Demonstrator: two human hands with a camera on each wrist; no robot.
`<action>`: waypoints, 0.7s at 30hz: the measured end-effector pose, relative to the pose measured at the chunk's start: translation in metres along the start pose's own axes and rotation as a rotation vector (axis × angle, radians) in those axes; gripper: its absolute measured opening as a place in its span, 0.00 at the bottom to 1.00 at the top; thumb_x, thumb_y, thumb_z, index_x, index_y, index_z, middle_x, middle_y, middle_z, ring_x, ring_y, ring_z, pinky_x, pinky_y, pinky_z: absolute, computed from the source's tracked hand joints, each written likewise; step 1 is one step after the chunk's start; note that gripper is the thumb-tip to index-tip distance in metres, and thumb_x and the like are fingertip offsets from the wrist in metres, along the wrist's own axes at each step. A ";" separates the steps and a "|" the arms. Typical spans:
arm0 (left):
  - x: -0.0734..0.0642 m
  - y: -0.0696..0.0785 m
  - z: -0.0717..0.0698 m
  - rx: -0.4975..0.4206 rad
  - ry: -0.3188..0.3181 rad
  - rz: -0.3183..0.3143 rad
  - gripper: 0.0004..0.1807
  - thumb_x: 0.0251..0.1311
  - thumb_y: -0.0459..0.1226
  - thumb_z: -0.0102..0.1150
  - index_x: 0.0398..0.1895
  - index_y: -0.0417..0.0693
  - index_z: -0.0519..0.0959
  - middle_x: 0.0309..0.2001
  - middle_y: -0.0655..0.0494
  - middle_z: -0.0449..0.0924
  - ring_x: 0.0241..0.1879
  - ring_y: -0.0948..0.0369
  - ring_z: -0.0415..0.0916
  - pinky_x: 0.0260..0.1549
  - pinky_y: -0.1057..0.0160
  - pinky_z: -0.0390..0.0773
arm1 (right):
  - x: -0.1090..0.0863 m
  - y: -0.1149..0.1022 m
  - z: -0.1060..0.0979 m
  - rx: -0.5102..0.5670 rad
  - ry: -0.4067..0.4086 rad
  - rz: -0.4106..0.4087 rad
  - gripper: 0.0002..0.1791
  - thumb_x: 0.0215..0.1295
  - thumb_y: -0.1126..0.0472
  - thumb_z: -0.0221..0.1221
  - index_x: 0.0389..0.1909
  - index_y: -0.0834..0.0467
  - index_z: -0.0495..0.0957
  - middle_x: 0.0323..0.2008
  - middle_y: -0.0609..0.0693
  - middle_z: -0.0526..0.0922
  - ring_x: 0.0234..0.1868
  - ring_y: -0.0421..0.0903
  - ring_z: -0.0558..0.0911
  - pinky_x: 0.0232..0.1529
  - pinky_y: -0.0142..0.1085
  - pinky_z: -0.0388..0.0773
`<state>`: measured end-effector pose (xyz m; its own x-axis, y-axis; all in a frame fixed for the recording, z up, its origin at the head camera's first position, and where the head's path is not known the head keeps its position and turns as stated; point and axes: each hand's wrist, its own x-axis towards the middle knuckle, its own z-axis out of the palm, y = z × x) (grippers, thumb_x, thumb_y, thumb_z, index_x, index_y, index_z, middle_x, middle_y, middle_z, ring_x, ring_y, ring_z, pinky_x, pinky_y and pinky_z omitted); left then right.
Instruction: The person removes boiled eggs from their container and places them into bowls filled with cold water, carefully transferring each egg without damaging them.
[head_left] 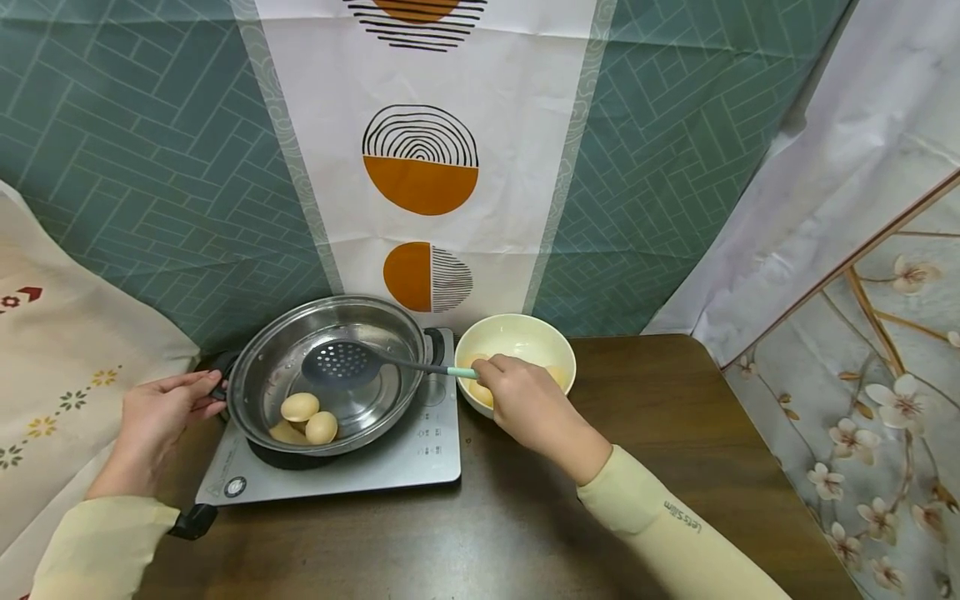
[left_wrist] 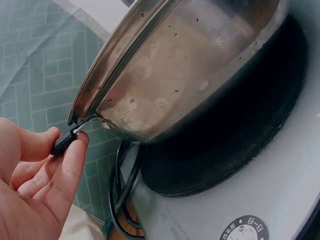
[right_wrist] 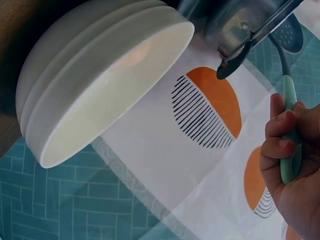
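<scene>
Steel pan [head_left: 396, 335] over a hotplate [head_left: 337, 480] holds eggs [head_left: 300, 407] at 7 o'clock; the left hand [head_left: 159, 414] pinches its handle [left_wrist: 63, 144] at 9 o'clock. The right hand [head_left: 525, 402], near a cream bowl [head_left: 519, 333] at 3 o'clock, grips a slotted spoon [head_left: 341, 363], its head above the pan.

Dark perforated skimmer [head_left: 341, 365], mint handle [head_left: 461, 372], head over steel pot [head_left: 363, 322], tan eggs [head_left: 300, 407] inside, cream bowl [head_left: 517, 337] just beside

Got right hand [head_left: 525, 404] gripping skimmer [head_left: 341, 362] over pan [head_left: 375, 417], left hand [head_left: 161, 425] pinching its handle [head_left: 218, 390], eggs [head_left: 300, 407] inside, bowl [head_left: 517, 336] right of pan.
</scene>
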<state>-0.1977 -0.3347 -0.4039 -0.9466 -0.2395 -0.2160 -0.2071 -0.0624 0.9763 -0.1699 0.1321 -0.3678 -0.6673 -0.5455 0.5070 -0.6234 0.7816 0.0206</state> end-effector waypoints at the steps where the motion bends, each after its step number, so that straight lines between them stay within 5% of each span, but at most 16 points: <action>1: 0.000 0.000 0.000 0.000 0.002 -0.003 0.03 0.53 0.38 0.66 0.30 0.57 0.82 0.28 0.67 0.84 0.27 0.65 0.83 0.29 0.65 0.86 | 0.000 0.000 0.001 -0.005 0.000 -0.010 0.08 0.58 0.66 0.61 0.38 0.55 0.75 0.25 0.45 0.76 0.25 0.40 0.75 0.22 0.29 0.75; 21: -0.002 0.002 0.001 0.001 -0.007 -0.045 0.04 0.51 0.40 0.68 0.30 0.56 0.83 0.28 0.65 0.84 0.26 0.63 0.83 0.30 0.64 0.86 | 0.000 -0.011 0.005 -0.057 -0.016 -0.101 0.08 0.52 0.72 0.55 0.29 0.56 0.72 0.22 0.45 0.70 0.22 0.41 0.72 0.19 0.30 0.71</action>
<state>-0.1963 -0.3336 -0.4015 -0.9380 -0.2293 -0.2598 -0.2499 -0.0718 0.9656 -0.1651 0.1213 -0.3723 -0.6092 -0.6264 0.4862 -0.6635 0.7385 0.1201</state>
